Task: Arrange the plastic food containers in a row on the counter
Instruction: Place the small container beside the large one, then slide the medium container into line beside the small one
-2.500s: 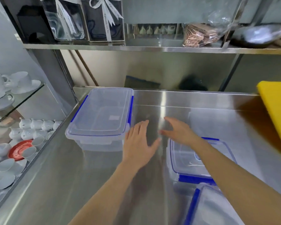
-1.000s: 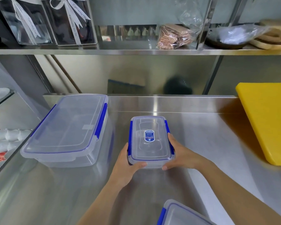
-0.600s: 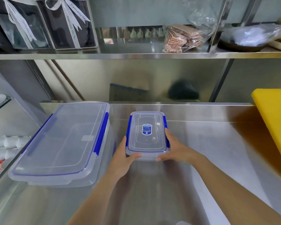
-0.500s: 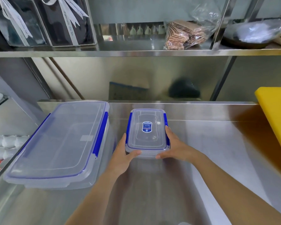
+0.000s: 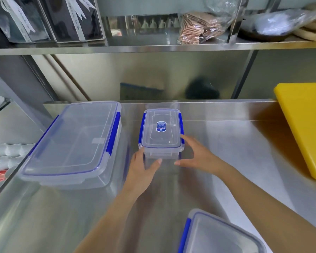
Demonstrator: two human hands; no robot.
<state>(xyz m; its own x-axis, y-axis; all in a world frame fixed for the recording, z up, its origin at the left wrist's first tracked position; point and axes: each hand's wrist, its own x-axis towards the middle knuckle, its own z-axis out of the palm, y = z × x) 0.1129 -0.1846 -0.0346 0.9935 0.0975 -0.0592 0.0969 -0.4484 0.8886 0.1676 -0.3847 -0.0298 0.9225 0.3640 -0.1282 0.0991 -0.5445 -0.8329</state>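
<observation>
A small clear container (image 5: 161, 132) with blue clips and a blue label stands on the steel counter (image 5: 226, 147), near the back. To its left sits a large clear container (image 5: 77, 143) with blue clips. A third container (image 5: 219, 236) shows at the bottom right edge, partly cut off. My left hand (image 5: 142, 170) hovers at the small container's near left corner, fingers spread. My right hand (image 5: 199, 154) is just off its near right side, fingers apart. Neither hand grips it.
A yellow cutting board (image 5: 305, 125) lies at the right. A steel shelf (image 5: 153, 45) above holds dark gift boxes (image 5: 49, 19) and bagged items (image 5: 199, 26). White cups (image 5: 7, 154) and a red saucer sit on a lower shelf at the left.
Both hands carried the small container toward the back of the counter, set it down beside the large one, and have now let go, drawing slightly back.
</observation>
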